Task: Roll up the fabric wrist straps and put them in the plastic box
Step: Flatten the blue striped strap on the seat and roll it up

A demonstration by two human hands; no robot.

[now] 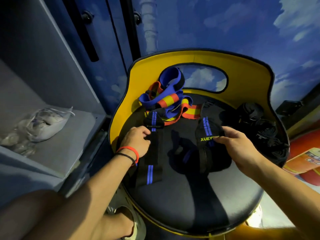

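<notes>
**Straps held in both hands over a chair seat**

Left hand (136, 141) has its fingers curled and pinches the near edge of a long black fabric wrist strap with two blue stripes (152, 163), which lies flat and unrolled along the left side of a round black padded chair seat (181, 196). One end of the strap points toward the chair back and the other reaches toward the seat's front-left rim. A red wristband (133, 150) circles that wrist.

Right hand (239, 146) is well apart from the left. Its thumb and fingers grip a second black strap with yellow-green lettering (207, 130) at the printed end, lifting that part off the seat. The rest of this strap sags in loose folds on the seat between the two hands.

Behind the hands, a tangled heap of blue, red and yellow straps (166, 101) sits against the curved yellow chair back (242, 70). A cluster of dark rolled straps (259, 125) crowds the seat's right rim.

The chair back walls in the far side and curves round both flanks. The front half of the seat, toward the person, lies bare. A grey shelf (72, 135) stands just beside the chair on the left and carries a clear plastic bag (43, 125).
</notes>
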